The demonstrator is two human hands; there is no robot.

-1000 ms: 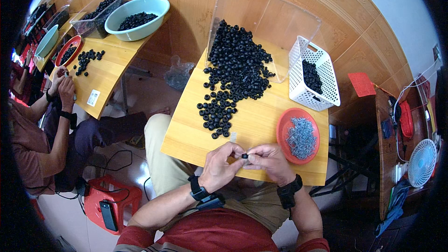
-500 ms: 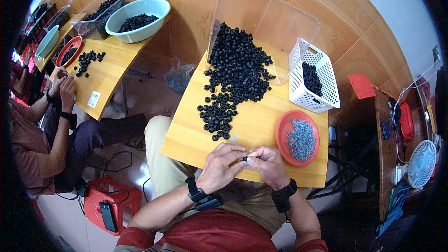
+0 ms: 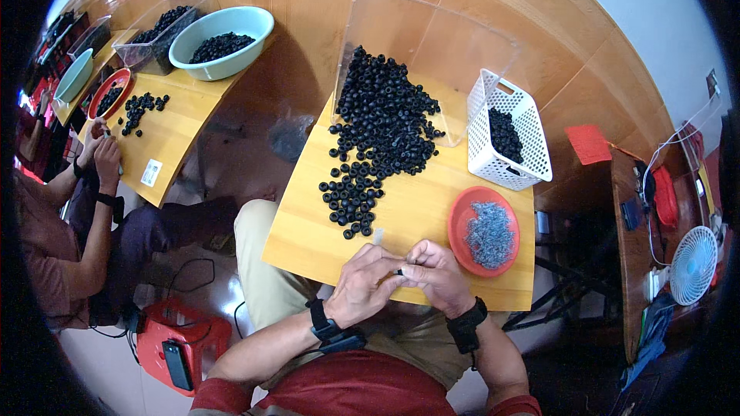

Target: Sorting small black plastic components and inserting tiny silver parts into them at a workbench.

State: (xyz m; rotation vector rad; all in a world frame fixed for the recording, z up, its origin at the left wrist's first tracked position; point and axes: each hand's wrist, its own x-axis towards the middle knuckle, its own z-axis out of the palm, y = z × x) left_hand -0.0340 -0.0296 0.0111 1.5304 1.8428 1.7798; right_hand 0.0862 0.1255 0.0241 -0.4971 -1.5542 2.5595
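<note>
Black piece [image 3: 400, 271] pinched between left hand [image 3: 364, 281] and right hand [image 3: 439, 275]

A white sticker [image 3: 152, 172] with dark print lies on the neighbouring worktop [image 3: 179, 127], its print too small to read. On the wall side at right, a red sheet [image 3: 588, 145] shows marks that cannot be made out.

On the nearer worktop [image 3: 416, 212], a clear bin [image 3: 432, 27] stands at the far end, loose black rings [image 3: 378, 119] heaped in it and spread towards the person. A white basket [image 3: 497, 163] of more dark pieces stands at the right. Just beside the right hand sits a red dish [image 3: 457, 237] of blue-grey bits [image 3: 491, 235]. A co-worker [image 3: 73, 262] sits at left, near a red stool [image 3: 150, 350].

The fingers of both hands are closed together on the black piece, at the worktop's near edge. It is small and dark, mostly covered by fingertips, so its shape is hard to tell.
</note>
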